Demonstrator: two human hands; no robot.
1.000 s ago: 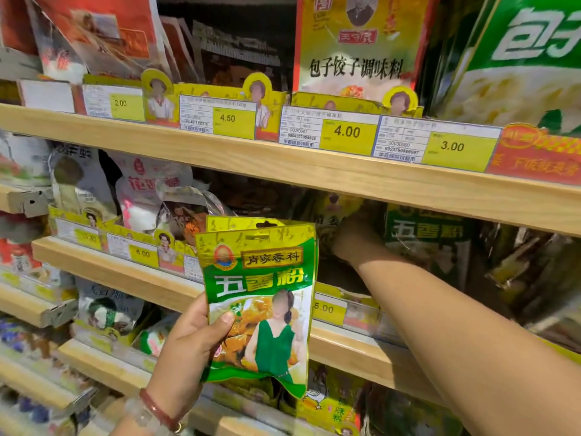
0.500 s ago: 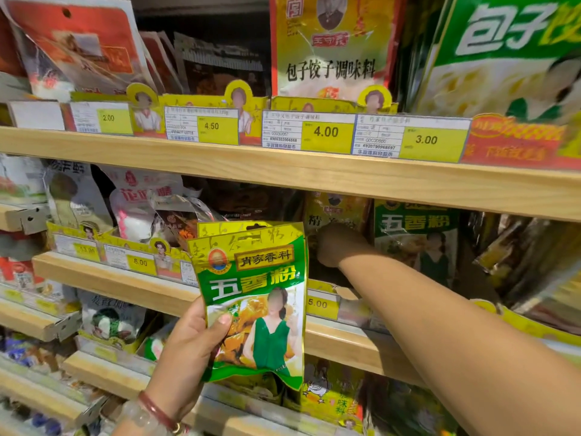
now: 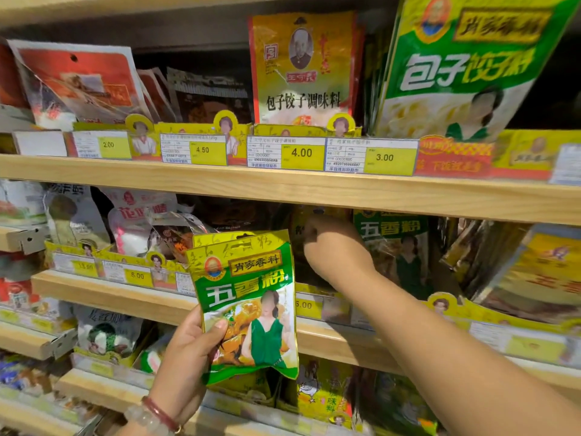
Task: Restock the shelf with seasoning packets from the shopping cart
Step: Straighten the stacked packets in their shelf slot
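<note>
Green-and-yellow seasoning packet [image 3: 248, 306], held upright in front of the middle shelf [image 3: 314, 336], its printed face toward the camera. A second packet of like colour sits directly behind it, only the top edge showing. The left hand [image 3: 188, 357] grips both at the lower left corner, thumb pressed on the front face, remaining fingers wrapped behind; a red bangle and a pale bead bracelet [image 3: 151, 416] circle the wrist.

The right hand [image 3: 330, 247] reaches into the middle shelf's row just beyond the held packet, under the edge of the upper shelf [image 3: 283, 187]. Its back faces the camera and is blurred; whether the fingers grasp anything or lie released cannot be told. Just right of this hand stands a shelved packet [image 3: 396, 247] of the same green design.

Yellow price tags line the shelf fronts: 2.00, 4.50, 4.00 [image 3: 301, 152] and 3.00 on the upper shelf, 6.00 and 5.00 on the middle one. On the upper shelf stand a yellow dumpling-seasoning packet [image 3: 301, 67] and, to its right, a large green packet [image 3: 465, 64] leaning leftward. Lower shelves carry further packets, partly blurred.
</note>
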